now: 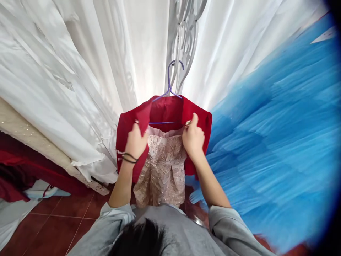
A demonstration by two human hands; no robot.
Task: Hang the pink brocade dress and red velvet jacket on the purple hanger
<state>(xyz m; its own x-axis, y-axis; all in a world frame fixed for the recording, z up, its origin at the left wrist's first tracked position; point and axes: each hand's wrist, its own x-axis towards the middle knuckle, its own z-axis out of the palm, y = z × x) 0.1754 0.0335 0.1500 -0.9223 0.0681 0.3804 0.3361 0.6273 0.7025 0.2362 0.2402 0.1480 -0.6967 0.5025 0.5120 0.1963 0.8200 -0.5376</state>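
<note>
A short dark red jacket [205,124] hangs on a thin purple hanger [169,76], whose hook is over a white scrolled metal stand [183,42]. My left hand [136,141] is closed round the jacket's front edge on the left. On the right, my right hand [194,138] grips the opposite front edge, thumb pointing up. Between both hands the jacket is spread apart, showing its red lining. Below it hangs a pinkish-gold brocade dress [166,167], its top edge between my wrists. The lower hem of the dress is hidden by my body.
White draped fabric [87,71] fills the back and left. A large blue tulle gown [279,142] spreads along the right side. Beige sequined cloth [39,142] and dark red cloth [16,170] lie at lower left, above red floor tiles [58,227].
</note>
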